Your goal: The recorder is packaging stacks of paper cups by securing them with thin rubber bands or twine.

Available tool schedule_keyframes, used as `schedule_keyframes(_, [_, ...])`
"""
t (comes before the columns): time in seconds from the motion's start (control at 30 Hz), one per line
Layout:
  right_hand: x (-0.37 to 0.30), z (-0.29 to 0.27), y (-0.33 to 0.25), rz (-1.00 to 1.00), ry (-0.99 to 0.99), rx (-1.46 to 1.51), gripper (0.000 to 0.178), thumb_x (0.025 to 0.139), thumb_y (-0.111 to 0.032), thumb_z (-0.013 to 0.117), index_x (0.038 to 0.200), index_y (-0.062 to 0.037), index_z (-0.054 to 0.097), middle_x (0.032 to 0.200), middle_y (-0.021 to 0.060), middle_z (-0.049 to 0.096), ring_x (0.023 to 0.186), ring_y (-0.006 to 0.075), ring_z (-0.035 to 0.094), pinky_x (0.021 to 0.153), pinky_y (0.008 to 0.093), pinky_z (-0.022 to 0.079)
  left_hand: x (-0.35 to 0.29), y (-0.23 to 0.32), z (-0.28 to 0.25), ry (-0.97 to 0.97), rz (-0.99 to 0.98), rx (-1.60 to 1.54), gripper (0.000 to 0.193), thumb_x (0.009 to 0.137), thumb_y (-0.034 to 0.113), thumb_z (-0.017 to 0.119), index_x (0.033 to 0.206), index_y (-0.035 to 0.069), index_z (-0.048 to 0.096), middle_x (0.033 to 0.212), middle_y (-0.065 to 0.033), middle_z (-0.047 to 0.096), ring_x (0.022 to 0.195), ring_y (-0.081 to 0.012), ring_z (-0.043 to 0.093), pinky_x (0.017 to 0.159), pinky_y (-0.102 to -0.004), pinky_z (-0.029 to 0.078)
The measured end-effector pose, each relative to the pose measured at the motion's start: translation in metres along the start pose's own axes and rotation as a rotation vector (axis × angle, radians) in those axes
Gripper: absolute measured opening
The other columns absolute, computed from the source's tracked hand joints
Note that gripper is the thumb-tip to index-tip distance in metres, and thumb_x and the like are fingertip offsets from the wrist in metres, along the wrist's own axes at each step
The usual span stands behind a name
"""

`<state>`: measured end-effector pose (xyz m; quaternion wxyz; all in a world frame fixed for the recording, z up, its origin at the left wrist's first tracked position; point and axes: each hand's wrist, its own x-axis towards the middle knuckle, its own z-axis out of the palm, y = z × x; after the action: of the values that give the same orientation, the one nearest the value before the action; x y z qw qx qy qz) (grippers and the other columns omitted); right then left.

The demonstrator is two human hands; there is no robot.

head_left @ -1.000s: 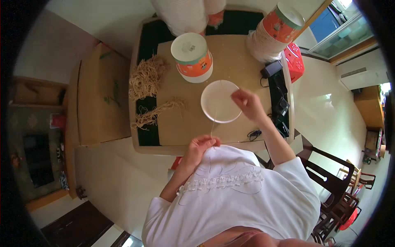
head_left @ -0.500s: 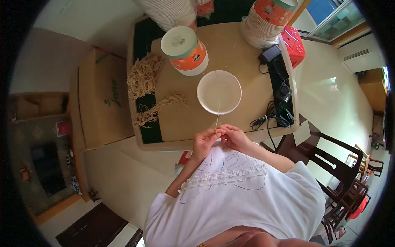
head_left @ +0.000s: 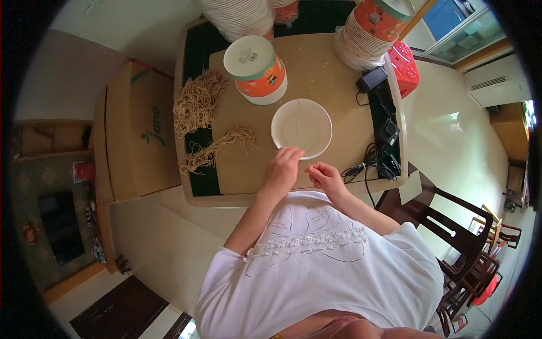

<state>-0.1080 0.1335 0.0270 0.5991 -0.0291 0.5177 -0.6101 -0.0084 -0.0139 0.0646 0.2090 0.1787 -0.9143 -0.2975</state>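
A white paper bucket [head_left: 312, 125] stands open end up near the middle of the table. A thin tan string [head_left: 297, 120] lies over its far rim and runs down inside it toward me. My left hand [head_left: 282, 169] is at the near left rim with its fingers bent together; whatever they hold is hidden. Just right of it, below the rim, my right hand [head_left: 327, 178] is closed in a pinch, and a short tan bit of string shows at the fingertips. Loose tan strings [head_left: 226, 146] lie in a bunch left of the bucket, below a larger tangled heap [head_left: 197, 104].
An orange-and-white bucket [head_left: 261, 76] stands upside down behind the open one. Wrapped stacks of buckets [head_left: 364, 39] stand along the back. Black adapters [head_left: 371, 79] and coiled cables lie at the right. A cardboard box [head_left: 149, 130] is left of the table, a red stool [head_left: 402, 70] right.
My hands have come apart. The left has moved up to the bucket's near rim, the right a little to the right. The string that stretched from bucket to hands now hangs inside the bucket.
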Motion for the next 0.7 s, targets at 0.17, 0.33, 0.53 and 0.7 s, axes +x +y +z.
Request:
schedule_keyframes(0.17, [-0.002,-0.005,0.001,-0.133,0.061,-0.236,0.017,0.095,-0.015,0.056,0.096,-0.0007,0.064,0.073,-0.0014,0.056,0.065,0.006,0.049,0.057,0.0206,0.04,0.009,-0.024,0.046,-0.446,-0.031,0.157,0.014,0.078,0.007,0.06,0.092,0.008,0.063,0.091,-0.0118,0.065,0.082,-0.0288,0.062,0.072,-0.0424,0.051])
schedule_keyframes(0.33, [-0.004,-0.008,-0.02,-0.366,0.083,-0.45,0.021,0.097,-0.016,0.051,0.096,0.0015,0.064,0.07,-0.0012,0.054,0.066,0.0061,0.048,0.058,0.0205,0.04,0.023,-0.001,0.012,-0.313,-0.32,-0.045,0.009,0.083,0.013,0.057,0.085,0.003,0.058,0.083,-0.0132,0.066,0.077,-0.0341,0.064,0.063,-0.0424,0.051])
schedule_keyframes(0.53, [0.003,0.015,-0.054,-0.475,0.055,-0.675,0.015,0.09,-0.014,0.057,0.089,0.0004,0.06,0.073,0.0061,0.055,0.063,0.0122,0.051,0.058,0.027,0.043,0.005,-0.005,-0.001,-0.14,-0.478,-0.517,0.022,0.082,0.003,0.061,0.104,0.0,0.058,0.085,-0.0142,0.067,0.077,-0.0237,0.068,0.065,-0.0339,0.051])
schedule_keyframes(0.7, [0.017,0.02,-0.052,-0.474,-0.019,-0.739,0.014,0.086,-0.016,0.06,0.089,-0.0023,0.061,0.079,0.0112,0.055,0.068,0.0203,0.055,0.061,0.0322,0.045,-0.008,-0.003,0.004,-0.053,-0.453,-0.61,0.032,0.085,-0.001,0.056,0.117,0.001,0.055,0.092,-0.0128,0.067,0.083,-0.0168,0.065,0.074,-0.0298,0.051])
